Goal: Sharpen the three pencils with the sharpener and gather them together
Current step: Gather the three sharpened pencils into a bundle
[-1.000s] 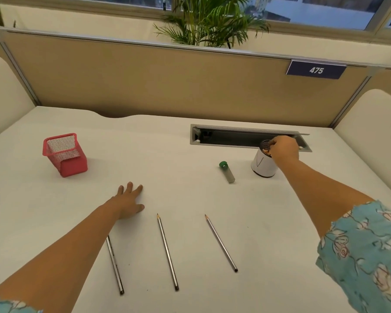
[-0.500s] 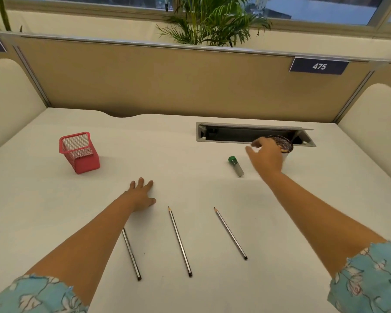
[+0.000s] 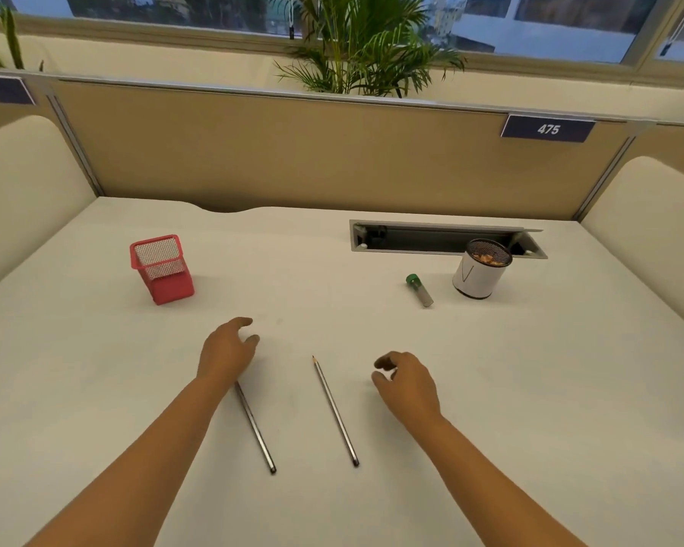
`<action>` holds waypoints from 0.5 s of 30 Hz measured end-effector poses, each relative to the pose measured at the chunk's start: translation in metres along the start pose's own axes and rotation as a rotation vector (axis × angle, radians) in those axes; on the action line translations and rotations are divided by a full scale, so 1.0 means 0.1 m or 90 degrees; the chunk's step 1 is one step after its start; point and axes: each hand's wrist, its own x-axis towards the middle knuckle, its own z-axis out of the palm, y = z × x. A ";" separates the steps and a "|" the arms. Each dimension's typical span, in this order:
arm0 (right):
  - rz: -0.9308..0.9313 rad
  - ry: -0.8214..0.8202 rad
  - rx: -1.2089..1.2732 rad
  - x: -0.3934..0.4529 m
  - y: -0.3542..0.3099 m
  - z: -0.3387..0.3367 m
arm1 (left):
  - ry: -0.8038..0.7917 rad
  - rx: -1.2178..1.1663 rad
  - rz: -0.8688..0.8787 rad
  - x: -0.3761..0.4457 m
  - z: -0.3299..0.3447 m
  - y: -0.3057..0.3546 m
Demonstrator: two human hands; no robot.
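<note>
Head view: the left hand (image 3: pixel 226 351) lies loosely spread, empty, over one pencil's (image 3: pixel 254 427) tip. The right hand (image 3: pixel 407 382) hovers half-curled, gripping nothing. A second pencil (image 3: pixel 335 411) lies between them, mid-desktop (image 3: pixel 95 388). Green-capped sharpener (image 3: pixel 419 290) rests beside the white shavings cup (image 3: pixel 478 276), far right.

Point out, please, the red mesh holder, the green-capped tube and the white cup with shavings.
red mesh holder (image 3: pixel 162 270), head view, front mesh wall.
green-capped tube (image 3: pixel 419 290), head view, mid-body.
white cup (image 3: pixel 478 276), head view, outer side wall.
</note>
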 end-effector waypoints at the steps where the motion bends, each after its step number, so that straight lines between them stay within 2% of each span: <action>1: 0.010 0.008 0.007 -0.02 0.03 0.00 | 0.025 -0.015 -0.012 -0.05 -0.03 -0.03; 6: 0.034 0.017 0.019 -0.10 0.05 0.05 | 0.076 -0.045 -0.069 -0.23 -0.16 -0.20; 15: 0.026 -0.002 0.009 -0.17 -0.18 0.24 | 0.049 -0.039 -0.109 -0.40 -0.20 -0.31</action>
